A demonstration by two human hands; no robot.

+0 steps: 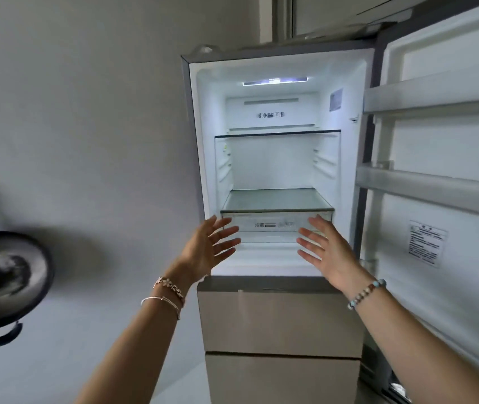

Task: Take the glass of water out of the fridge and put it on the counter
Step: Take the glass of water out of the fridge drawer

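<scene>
The fridge [197, 158] stands open in front of me, its inside lit and white. Its upper glass shelf [277, 132] and lower glass shelf [276, 199] are bare; I see no glass of water anywhere in it. My left hand [207, 252] and my right hand [327, 252] are both raised in front of the lowest compartment, palms facing each other, fingers spread, holding nothing. Neither hand touches the fridge. No counter is in view.
The fridge door [442, 176] is swung wide to the right, with door racks [433, 191] across it. Two closed beige drawers [279, 325] sit below the open compartment. A dark round pan [5, 275], blurred, hangs at the far left against a grey wall.
</scene>
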